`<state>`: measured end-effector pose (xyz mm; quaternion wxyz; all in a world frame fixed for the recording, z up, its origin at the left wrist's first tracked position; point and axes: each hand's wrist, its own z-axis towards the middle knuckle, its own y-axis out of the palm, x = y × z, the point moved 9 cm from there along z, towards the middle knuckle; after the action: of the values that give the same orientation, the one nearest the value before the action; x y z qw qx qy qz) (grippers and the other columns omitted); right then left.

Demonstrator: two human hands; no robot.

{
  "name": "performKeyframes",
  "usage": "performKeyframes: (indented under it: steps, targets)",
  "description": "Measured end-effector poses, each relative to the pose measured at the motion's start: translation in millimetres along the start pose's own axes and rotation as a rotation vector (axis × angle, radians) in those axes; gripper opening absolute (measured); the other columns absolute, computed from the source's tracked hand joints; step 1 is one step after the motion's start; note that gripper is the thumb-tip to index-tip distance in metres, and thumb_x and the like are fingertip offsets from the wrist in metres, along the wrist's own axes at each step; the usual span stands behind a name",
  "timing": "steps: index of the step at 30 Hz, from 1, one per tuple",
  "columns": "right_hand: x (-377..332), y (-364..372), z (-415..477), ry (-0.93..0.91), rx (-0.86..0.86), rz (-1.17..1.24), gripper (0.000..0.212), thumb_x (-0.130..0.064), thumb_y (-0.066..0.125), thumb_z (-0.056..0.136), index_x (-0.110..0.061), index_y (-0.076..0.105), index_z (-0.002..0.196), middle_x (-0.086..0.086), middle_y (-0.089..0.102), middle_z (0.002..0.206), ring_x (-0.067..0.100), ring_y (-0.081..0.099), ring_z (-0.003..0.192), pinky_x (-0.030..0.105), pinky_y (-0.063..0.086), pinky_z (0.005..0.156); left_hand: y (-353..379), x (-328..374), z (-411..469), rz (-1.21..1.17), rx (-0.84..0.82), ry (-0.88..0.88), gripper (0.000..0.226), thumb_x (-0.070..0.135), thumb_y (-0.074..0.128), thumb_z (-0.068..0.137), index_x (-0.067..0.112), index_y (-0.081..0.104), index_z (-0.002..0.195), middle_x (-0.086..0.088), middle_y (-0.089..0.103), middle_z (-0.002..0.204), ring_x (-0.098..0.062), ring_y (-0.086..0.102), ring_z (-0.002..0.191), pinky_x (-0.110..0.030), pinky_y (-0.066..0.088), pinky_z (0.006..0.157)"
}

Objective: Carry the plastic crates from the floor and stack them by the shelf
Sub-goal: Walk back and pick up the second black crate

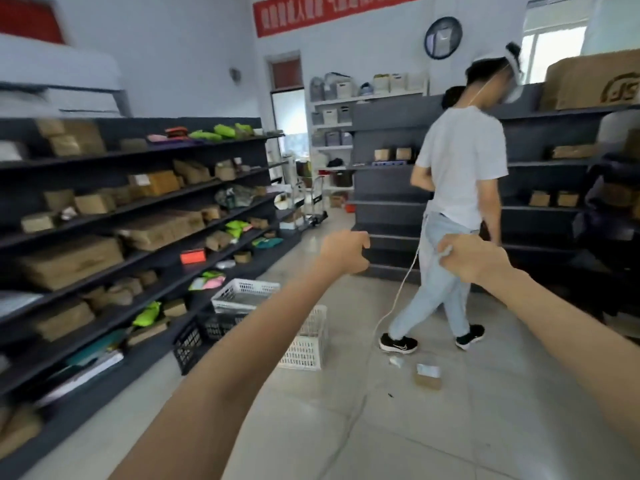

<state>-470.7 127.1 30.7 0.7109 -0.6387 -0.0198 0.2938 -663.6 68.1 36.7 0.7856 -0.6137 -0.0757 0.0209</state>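
Observation:
A white plastic crate (pixel 242 295) rests on top of a black crate (pixel 197 336) beside the base of the dark shelf (pixel 145 216) on the left. Another white crate (pixel 310 344) stands on the floor just right of them, partly hidden by my left forearm. My left hand (pixel 344 251) is held out in front at chest height with its fingers loosely curled and nothing in it. My right hand (pixel 472 258) is also raised, its fingers closed around a thin white cable (pixel 398 294) that hangs down to the floor.
A person in a white shirt and light jeans (pixel 457 209) walks in the aisle ahead, close to my right hand. A small cardboard box (pixel 428 375) and a scrap of paper lie on the tiled floor. More dark shelves (pixel 554 188) stand on the right.

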Motion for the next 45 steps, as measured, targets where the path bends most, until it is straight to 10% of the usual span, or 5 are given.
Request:
performKeyframes:
  steps: [19, 45]
  targets:
    - [-305, 194, 212, -0.318, -0.135, -0.064, 0.031, -0.026, 0.05, 0.09, -0.021, 0.054, 0.12, 0.005, 0.056, 0.125, 0.027, 0.052, 0.114, 0.037, 0.04, 0.095, -18, -417, 11, 0.167, 0.02, -0.493, 0.049, 0.038, 0.064, 0.082, 0.021, 0.051, 0.126, -0.011, 0.061, 0.121, -0.034, 0.06, 0.108, -0.034, 0.043, 0.075]
    - [-607, 415, 588, -0.344, -0.175, -0.074, 0.037, -0.022, 0.053, 0.089, -0.016, 0.051, 0.125, 0.014, 0.055, 0.126, 0.032, 0.054, 0.114, 0.039, 0.046, 0.095, 35, -874, 258, 0.153, 0.02, -0.485, 0.054, 0.035, 0.061, 0.081, 0.02, 0.046, 0.131, -0.011, 0.063, 0.118, -0.035, 0.061, 0.106, -0.041, 0.052, 0.085]
